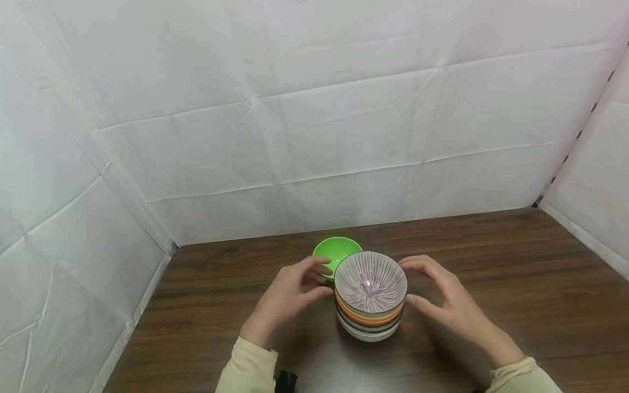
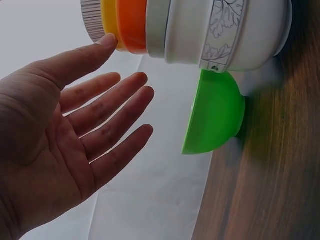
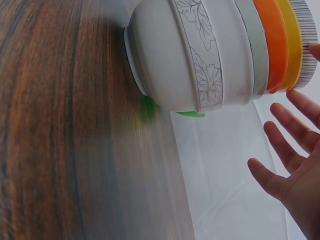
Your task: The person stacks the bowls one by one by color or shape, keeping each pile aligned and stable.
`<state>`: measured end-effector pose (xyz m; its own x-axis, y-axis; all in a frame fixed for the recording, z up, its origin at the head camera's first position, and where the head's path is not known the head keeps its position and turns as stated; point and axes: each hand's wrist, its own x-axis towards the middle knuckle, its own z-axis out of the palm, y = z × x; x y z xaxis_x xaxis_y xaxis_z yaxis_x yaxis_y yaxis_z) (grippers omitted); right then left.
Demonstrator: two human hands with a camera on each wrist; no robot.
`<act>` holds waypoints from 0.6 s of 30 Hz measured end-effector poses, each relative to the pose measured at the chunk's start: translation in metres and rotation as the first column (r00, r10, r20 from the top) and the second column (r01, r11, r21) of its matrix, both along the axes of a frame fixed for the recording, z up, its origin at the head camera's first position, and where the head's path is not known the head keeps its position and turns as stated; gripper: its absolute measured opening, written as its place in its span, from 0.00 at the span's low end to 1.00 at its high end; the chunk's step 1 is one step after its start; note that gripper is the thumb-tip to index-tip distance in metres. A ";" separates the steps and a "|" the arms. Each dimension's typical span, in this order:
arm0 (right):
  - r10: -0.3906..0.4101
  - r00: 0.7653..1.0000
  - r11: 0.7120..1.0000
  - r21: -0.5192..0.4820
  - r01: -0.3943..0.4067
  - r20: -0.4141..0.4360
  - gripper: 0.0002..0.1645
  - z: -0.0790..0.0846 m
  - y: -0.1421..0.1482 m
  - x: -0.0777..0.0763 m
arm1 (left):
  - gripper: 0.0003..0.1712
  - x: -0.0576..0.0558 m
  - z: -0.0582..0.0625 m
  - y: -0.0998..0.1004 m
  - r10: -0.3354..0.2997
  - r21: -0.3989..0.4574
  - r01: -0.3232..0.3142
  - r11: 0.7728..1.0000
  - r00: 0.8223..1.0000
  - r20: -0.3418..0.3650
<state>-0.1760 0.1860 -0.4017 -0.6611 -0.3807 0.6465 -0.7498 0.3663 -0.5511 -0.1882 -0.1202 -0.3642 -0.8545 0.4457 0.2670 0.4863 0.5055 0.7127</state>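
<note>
A stack of nested bowls stands upright on the table. On top is a bowl with thin dark stripes. Below it come a yellow bowl, an orange bowl, a grey-green bowl and white bowls, one with a leaf-pattern band. To the left of the stack is my left hand, fingers spread and nothing in its grasp. My right hand is at the opposite side, thumb and index fingertips right at the striped bowl's rim, other fingers extended. Just behind the stack sits a green bowl, partly hidden.
The dark wood table extends to both sides of the stack. White sheeting hangs behind the table and along its left and right sides. A small black object shows by the left sleeve.
</note>
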 end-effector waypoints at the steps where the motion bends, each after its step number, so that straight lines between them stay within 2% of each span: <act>1: 0.001 1.000 1.000 -0.001 -0.001 -0.001 0.34 0.000 0.000 0.000 | 0.28 0.000 -0.001 0.000 0.004 -0.002 -0.004 1.000 1.000 -0.002; 13: -0.005 1.000 1.000 -0.003 0.005 0.014 0.33 0.001 0.000 0.002 | 0.27 -0.006 -0.010 -0.002 0.028 -0.017 -0.029 0.999 1.000 -0.006; 18: -0.010 1.000 1.000 0.000 0.010 0.010 0.33 0.000 0.001 0.000 | 0.27 -0.007 -0.014 -0.002 0.078 -0.045 -0.080 0.996 0.996 -0.037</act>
